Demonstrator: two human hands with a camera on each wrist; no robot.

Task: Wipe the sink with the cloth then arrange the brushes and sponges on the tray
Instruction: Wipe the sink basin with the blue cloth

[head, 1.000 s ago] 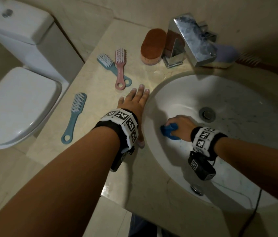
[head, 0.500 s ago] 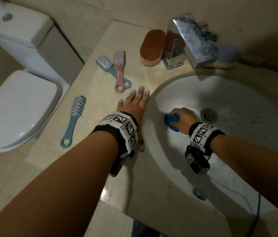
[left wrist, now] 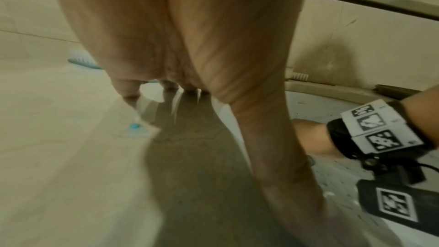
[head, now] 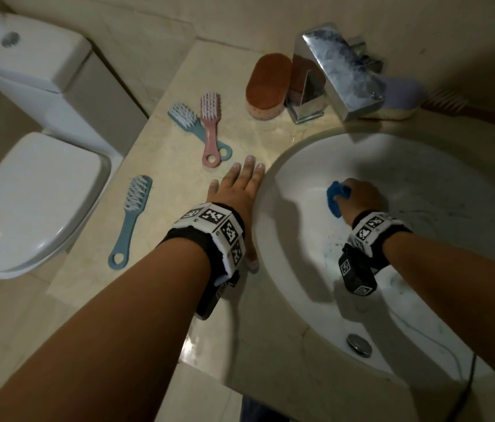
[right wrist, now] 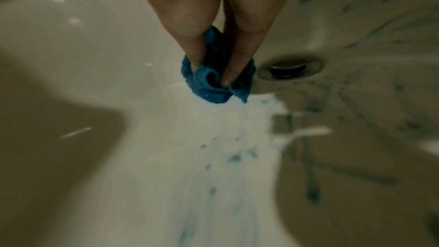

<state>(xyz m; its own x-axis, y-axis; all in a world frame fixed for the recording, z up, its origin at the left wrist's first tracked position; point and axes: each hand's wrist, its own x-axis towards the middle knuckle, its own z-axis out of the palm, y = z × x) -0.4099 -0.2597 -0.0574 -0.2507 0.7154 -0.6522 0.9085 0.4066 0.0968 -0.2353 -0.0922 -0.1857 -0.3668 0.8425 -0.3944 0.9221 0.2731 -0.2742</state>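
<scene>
My right hand [head: 359, 196] grips a bunched blue cloth [head: 335, 198] [right wrist: 215, 80] and presses it against the inner wall of the white sink [head: 298, 269], left of the drain [right wrist: 288, 68]. My left hand [head: 240, 190] lies flat and open on the beige counter at the sink's left rim. A pink brush [head: 209, 126] and a blue brush [head: 191, 124] lie crossed beyond my left hand. Another blue brush [head: 132, 214] lies nearer the counter's left edge. An orange sponge [head: 266, 86] leans beside the faucet [head: 337, 74]. A purple sponge [head: 401, 99] and a brown brush [head: 468, 109] sit behind the faucet.
A white toilet [head: 33, 196] with its cistern [head: 27, 62] stands left of the counter. Blue smears streak the sink bowl [right wrist: 235, 159]. An overflow cap [head: 359, 345] sits on the sink's near wall. No tray shows in any view.
My right hand has carried the cloth across the sink wall, away from me toward the bowl's far side. The left hand has stayed flat on the counter.
</scene>
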